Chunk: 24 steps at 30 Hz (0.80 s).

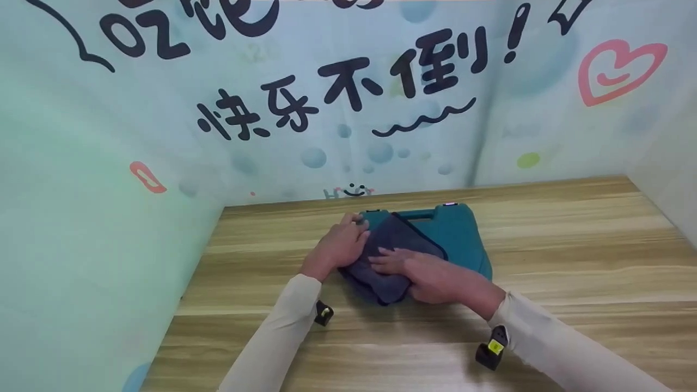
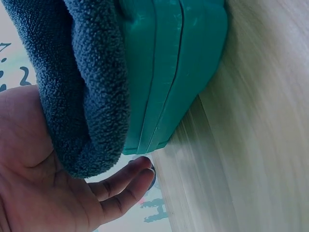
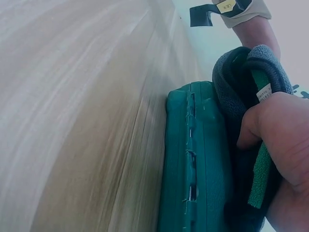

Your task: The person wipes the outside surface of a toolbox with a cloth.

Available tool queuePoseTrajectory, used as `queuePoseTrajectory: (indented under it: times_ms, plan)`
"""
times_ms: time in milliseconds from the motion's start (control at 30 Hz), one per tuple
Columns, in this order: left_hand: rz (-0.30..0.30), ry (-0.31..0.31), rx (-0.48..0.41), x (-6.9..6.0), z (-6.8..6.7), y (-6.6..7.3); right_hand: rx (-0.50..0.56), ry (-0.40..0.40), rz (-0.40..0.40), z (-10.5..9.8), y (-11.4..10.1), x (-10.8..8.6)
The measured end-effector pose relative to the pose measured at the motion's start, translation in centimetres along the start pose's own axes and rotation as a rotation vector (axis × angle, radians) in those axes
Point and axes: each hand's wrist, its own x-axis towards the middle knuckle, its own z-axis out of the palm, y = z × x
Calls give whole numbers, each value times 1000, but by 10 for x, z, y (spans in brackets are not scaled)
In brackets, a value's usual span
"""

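A teal plastic case [image 1: 462, 239] with a built-in handle lies flat on the wooden table. Over its left part is a folded grey-blue cloth [image 1: 400, 239] with dark edging, its near corner hanging past the case. My right hand [image 1: 430, 272] lies on the cloth with fingers stretched out. In the right wrist view my thumb [image 3: 253, 125] grips a fold of the cloth, where a green strip and a small white label show. My left hand [image 1: 343, 239] holds the case's far left corner, fingers [image 2: 125, 188] bent down over the edge beside the cloth.
The wooden table [image 1: 572, 261] runs back to a wall sheet [image 1: 348, 152] with dark lettering. A pale wall [image 1: 81, 207] stands on the left. Small black wrist devices [image 1: 491, 348] hang below both sleeves.
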Motion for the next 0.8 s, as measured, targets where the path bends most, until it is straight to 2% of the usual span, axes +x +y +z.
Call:
queuePoseTrajectory:
  times_ms: [367, 567, 800]
  plan:
    - [-86, -52, 62, 0, -2, 6, 37, 5, -19, 0, 3, -7]
    - [-92, -49, 67, -5, -2, 4, 91, -13, -31, -3, 4, -15]
    - [-81, -100, 55, -11, -4, 0, 162, -20, -27, -4, 10, -22]
